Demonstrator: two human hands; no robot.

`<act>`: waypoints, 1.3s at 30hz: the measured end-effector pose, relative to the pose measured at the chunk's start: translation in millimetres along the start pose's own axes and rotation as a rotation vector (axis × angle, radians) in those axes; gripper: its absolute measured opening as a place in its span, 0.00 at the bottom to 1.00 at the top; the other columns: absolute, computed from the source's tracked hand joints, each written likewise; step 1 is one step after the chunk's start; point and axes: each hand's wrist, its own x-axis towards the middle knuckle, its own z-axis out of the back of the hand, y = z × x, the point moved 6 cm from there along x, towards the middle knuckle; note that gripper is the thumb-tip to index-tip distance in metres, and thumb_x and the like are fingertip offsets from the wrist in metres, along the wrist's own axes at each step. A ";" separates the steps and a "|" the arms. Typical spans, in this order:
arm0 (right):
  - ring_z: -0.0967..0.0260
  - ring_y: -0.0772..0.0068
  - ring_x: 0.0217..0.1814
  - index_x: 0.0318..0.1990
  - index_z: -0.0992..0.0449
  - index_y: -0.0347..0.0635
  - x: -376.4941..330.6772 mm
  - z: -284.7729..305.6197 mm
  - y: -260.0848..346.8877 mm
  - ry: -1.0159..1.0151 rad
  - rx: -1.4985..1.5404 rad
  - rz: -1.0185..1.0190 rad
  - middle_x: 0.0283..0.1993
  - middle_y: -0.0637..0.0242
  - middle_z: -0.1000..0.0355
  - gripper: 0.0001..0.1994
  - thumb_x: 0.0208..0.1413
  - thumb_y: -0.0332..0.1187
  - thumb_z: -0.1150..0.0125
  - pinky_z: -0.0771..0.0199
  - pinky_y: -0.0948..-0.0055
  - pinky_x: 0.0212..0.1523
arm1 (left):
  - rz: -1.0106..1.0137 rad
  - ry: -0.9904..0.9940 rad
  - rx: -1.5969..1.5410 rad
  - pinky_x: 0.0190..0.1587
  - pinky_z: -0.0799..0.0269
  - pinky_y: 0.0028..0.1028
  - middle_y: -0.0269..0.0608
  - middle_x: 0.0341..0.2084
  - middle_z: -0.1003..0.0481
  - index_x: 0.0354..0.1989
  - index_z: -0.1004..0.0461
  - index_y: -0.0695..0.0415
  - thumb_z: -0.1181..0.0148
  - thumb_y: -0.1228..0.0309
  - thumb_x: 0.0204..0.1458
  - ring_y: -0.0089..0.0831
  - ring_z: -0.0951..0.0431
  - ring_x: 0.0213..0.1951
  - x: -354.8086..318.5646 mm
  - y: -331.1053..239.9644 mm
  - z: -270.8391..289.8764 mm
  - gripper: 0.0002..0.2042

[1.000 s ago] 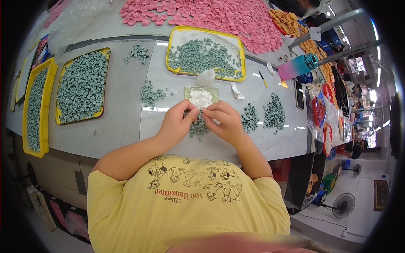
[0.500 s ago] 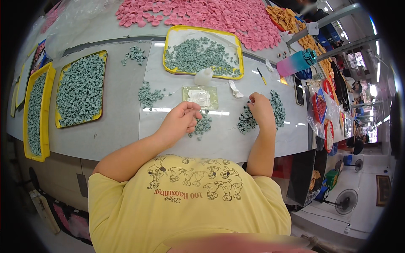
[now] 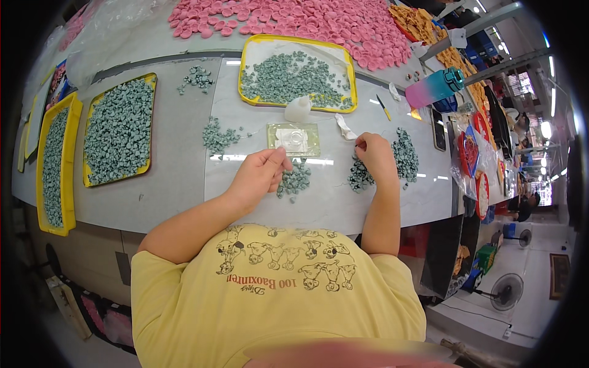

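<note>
My left hand point(image 3: 259, 176) is closed in a pinch beside a small clear tray point(image 3: 310, 144) with white paper in it; whatever the fingertips hold is too small to make out. Partly behind that hand lies a pile of small grey-green pieces point(image 3: 296, 178). Thumb and fingertips pressed together, my right hand point(image 3: 377, 158) hovers over the edge of a pile of darker green pieces point(image 3: 359, 174). Something tiny and dark may be at its fingertips. Another green pile point(image 3: 404, 153) lies just right of this hand. Beyond the clear tray stands a white squeeze bottle point(image 3: 298, 109).
Yellow-rimmed trays of green pieces stand at the back point(image 3: 353, 92), at left point(image 3: 151, 122) and far left point(image 3: 70, 153). Smaller heaps point(image 3: 218, 138) lie between. At right are a crumpled tissue point(image 3: 345, 127), yellow-handled knife point(image 3: 384, 109), drink bottle point(image 3: 434, 89) and phone point(image 3: 438, 132). Pink cups point(image 3: 294, 18) cover the far table.
The fingers of my left hand have drawn together into a pinch. My right hand has shifted slightly left, its fingertips now pressed together above the dark pile.
</note>
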 end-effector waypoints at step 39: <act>0.33 0.69 0.33 0.35 0.25 0.40 -48.1 -1.8 146.1 -0.466 -0.049 0.932 0.32 0.69 0.30 0.12 0.36 0.25 0.42 0.34 0.71 0.32 | -0.098 -0.095 -0.047 0.20 0.46 0.15 0.40 0.32 0.29 0.44 0.36 0.62 0.53 0.74 0.56 0.13 0.44 0.18 -6.9 -10.8 24.1 0.09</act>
